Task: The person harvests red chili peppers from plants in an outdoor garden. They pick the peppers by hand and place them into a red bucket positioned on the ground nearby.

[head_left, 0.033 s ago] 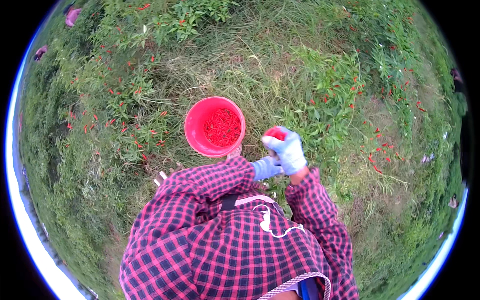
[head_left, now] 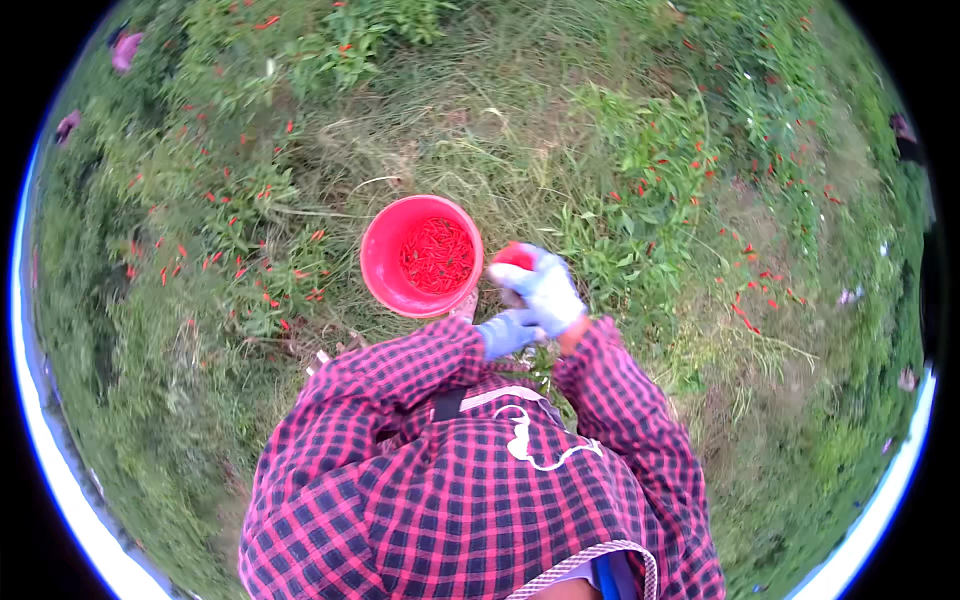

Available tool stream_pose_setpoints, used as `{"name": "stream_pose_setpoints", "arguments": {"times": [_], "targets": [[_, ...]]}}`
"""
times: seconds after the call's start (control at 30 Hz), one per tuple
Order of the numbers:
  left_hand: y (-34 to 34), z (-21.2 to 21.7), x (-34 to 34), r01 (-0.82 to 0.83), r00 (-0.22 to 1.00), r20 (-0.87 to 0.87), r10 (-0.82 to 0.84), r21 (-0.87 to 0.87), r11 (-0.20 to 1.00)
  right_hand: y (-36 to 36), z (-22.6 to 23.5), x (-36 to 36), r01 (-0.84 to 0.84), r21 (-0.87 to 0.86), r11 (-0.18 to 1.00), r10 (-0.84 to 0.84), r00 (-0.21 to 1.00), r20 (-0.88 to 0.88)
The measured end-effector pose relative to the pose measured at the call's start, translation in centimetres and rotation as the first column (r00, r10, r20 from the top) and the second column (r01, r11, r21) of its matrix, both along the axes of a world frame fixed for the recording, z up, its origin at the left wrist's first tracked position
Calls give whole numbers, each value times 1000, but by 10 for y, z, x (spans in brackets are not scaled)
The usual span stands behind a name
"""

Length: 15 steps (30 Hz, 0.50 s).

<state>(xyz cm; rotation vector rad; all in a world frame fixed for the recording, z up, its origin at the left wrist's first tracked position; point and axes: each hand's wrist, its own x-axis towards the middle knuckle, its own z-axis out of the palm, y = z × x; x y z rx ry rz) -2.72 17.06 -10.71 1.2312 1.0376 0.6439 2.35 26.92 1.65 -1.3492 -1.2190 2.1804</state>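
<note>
My right hand (head_left: 548,292), in a pale glove, is curled around a bright red mass that looks like a handful of red chili peppers (head_left: 516,256). Blur hides the single pods. Just below it, my left hand (head_left: 508,333), gloved in light blue, touches the underside of the right hand near the wrist. Its fingers are mostly hidden there. A pink-red bucket (head_left: 380,252) stands to the left of both hands, tilted a little in view, with many red chili peppers (head_left: 437,256) at its bottom. The right hand is close to the bucket's right rim, apart from it.
Chili plants with red pods grow at the left (head_left: 225,235), the right (head_left: 650,190) and the far side (head_left: 350,40). Dry grass (head_left: 450,150) covers the ground between them. A shoe (head_left: 466,305) shows beside the bucket. Pinkish shapes (head_left: 126,50) appear at the far left.
Both hands have moved together to the left, bringing the right hand and its red load closer to the bucket. The whole view has shifted slightly.
</note>
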Motion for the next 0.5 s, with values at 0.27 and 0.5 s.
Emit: {"name": "stream_pose_setpoints", "arguments": {"times": [0.27, 0.5], "targets": [[-33, -31, -160, -597, 729, -242, 640, -683, 422, -2, -55, -52, -357, 264, 896, 225, 878, 423], [42, -15, -142, -576, 803, -237, 547, -546, 609, 20, -52, 73, 56, 306, 950, -212, 835, 507]]}}
